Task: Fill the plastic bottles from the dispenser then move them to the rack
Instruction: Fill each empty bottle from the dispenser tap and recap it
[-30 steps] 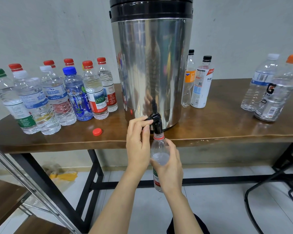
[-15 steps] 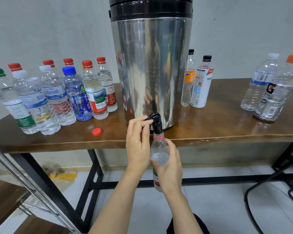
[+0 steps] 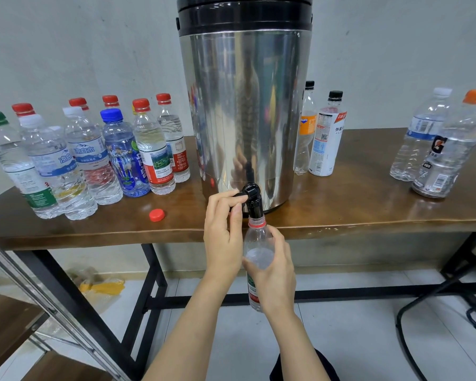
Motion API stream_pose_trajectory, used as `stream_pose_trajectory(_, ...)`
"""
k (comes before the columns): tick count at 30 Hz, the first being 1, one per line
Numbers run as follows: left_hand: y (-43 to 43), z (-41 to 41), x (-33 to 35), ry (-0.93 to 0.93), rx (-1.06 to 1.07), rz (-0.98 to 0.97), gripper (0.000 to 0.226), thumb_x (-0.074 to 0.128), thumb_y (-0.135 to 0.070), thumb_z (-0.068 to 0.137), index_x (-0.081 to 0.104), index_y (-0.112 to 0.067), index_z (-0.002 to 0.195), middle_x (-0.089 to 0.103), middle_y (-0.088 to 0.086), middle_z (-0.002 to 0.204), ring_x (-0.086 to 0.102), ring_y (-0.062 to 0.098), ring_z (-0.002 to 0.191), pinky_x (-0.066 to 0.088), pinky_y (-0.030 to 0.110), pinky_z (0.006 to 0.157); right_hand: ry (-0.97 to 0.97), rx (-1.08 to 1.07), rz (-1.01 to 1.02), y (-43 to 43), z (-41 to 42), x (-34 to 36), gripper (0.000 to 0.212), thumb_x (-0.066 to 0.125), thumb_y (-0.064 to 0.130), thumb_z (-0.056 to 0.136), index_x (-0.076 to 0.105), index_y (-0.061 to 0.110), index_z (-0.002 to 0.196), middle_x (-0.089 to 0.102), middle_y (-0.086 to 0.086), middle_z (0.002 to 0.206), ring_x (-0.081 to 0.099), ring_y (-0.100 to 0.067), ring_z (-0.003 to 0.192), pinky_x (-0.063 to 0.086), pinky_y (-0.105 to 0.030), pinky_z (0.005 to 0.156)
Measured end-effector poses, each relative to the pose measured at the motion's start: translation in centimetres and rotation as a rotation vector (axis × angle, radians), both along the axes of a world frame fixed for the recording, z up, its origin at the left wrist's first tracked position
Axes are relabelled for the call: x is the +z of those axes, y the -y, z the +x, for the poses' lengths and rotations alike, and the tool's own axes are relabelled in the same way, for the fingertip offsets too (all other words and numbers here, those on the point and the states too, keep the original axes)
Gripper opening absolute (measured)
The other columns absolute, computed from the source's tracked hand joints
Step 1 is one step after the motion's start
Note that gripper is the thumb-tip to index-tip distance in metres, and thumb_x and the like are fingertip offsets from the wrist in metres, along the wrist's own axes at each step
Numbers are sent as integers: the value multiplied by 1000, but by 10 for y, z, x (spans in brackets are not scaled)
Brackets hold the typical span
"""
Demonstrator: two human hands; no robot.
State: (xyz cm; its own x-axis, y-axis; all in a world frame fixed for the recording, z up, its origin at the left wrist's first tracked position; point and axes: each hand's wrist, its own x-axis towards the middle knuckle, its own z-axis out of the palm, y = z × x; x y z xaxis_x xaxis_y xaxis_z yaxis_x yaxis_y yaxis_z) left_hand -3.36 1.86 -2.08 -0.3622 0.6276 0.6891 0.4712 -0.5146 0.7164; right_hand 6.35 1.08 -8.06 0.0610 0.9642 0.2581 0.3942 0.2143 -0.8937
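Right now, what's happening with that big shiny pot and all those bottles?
A person is filling a plastic bottle under the black tap of the steel dispenser. The left hand pinches the tap's lever; the right hand grips the bottle, mouth at the spout. A loose red cap lies on the table.

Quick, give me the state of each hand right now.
Left hand: pinching the dispenser tap.
Right hand: gripping the bottle under it.

Almost nothing has changed: any rise of the water in the bottle (image 3: pixel 259 243) under the dispenser tap (image 3: pixel 252 198) is too slight to tell
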Motion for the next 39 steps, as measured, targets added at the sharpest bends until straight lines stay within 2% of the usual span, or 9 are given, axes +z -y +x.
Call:
stream_pose_trajectory(13,1,0,1,-3,-1,0,23,46,-13,100,66,-17,109,58,0,116,54,9,115,39,16,99,-4,12,-10,-1,1,1,81,82,30,76,35,42,141,45,17,139,49,-8,121,47,-29,81)
stream_pose_trajectory(20,2,0,1,5,-7,3,25,43,-22,100,66,-17,108,58,-1,117,54,9,116,38,15,99,-8,11,6,-1,1,0,81,83,29,76,36,42,140,45,19,139,48,-5,121,47,-28,82)
stream_pose_trajectory(27,1,0,1,10,-7,5,24,44,-20,101,66,-16,108,58,0,116,54,10,117,38,15,98,-5,17,5,-2,1,-1,81,83,31,76,36,40,141,44,16,141,48,-8,125,49,-28,85)
stream_pose_trajectory(39,2,1,3,8,3,-7,22,46,-12,100,66,-16,108,58,2,116,54,7,116,38,13,97,-6,21,-10,-2,1,-3,83,83,31,76,35,38,143,45,13,142,47,-11,127,43,-24,84)
